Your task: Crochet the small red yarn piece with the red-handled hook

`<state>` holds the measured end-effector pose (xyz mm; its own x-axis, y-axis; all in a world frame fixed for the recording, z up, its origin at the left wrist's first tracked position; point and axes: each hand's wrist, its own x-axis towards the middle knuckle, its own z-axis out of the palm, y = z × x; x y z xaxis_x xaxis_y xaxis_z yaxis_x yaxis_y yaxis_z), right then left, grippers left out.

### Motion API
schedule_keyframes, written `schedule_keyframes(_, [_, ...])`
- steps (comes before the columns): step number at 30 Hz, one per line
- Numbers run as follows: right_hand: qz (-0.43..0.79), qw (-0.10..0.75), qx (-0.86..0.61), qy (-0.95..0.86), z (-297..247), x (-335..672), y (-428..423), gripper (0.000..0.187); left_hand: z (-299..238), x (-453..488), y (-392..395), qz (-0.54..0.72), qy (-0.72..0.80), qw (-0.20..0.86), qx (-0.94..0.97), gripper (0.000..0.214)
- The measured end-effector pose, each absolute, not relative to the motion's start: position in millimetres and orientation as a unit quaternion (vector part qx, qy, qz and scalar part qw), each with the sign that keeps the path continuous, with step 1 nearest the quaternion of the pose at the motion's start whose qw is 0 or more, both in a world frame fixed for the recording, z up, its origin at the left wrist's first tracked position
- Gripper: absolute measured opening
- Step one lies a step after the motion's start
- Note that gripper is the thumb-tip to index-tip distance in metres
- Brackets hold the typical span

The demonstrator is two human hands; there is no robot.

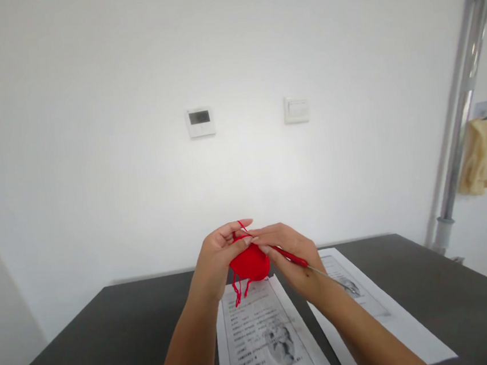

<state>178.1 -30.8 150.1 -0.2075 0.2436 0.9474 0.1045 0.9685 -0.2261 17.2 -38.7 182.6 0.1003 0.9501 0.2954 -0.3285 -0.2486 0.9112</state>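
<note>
Dark grey flat desk (pixel 75 359) seen from far left, set against the white plain wall (pixel 92 134). White square panel with dark screen (pixel 200 122) mounted on the wall. Left hand (pixel 219 256) raised; its fingers were pinched on the upper edge of the red rounded yarn piece (pixel 252 265), index finger extended, with a thin red yarn strand (pixel 242 226) run over it. Loose red yarn tails (pixel 237 292) were left dangling beneath. Yarn piece was held up between both hands, above the desk. White printed paper sheet with grey picture (pixel 258 330) laid below it. White square wall switch (pixel 296 110) mounted higher up. Right hand (pixel 293 241): fingers were closed around the slim metal hook with red handle (pixel 292 257), front end brought to the yarn piece's top edge, rear end slanted over the wrist. Second white printed sheet (pixel 395 331) partly covered by the right forearm. Shiny grey metal pipe (pixel 459 144) and pale yellow limp item (pixel 482 154), material unclear, seen far right.
</note>
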Motion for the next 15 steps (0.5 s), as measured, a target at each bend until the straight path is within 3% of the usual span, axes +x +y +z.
schedule_keyframes(5, [0.054, 0.609, -0.095, -0.786, 178.9, 185.8, -58.8, 0.033, 194.4, 25.7, -61.2, 0.625, 0.283, 0.509, 0.519, 0.039])
schedule_keyframes(15, [0.092, 0.593, -0.114, -0.792, 171.4, 189.4, -57.3, 0.029, 183.8, 18.8, -57.6, 0.610, 0.326, 0.446, 0.568, 0.045])
